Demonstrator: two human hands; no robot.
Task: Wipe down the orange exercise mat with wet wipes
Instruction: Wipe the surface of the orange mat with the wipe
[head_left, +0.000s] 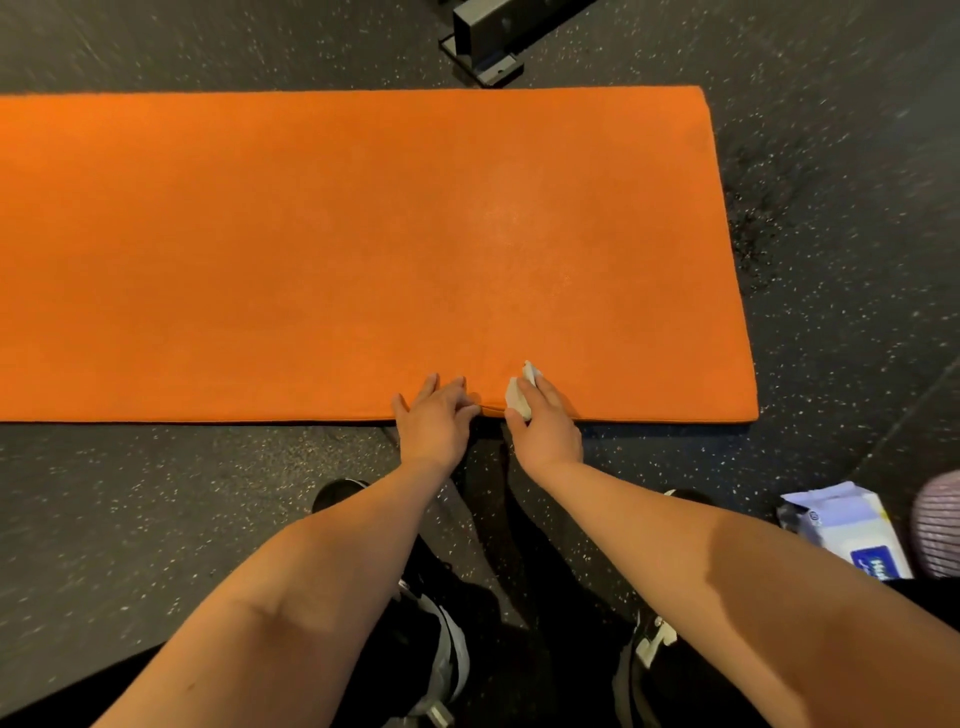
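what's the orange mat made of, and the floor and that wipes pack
Orange mat: looks like thick foam with a matte, finely textured skin; its near edge is rounded and cushioned.
Floor: likely rubber gym flooring, dark and matte with pale flecks.
Wipes pack: thin plastic film, slightly glossy, creased and printed.

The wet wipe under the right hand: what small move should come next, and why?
Probably slide the right hand with the wipe forward, toward the far edge of the orange mat. The wipe is pressed down at the near edge, the left hand rests on the mat beside it and can brace it, and most of the surface lies ahead.
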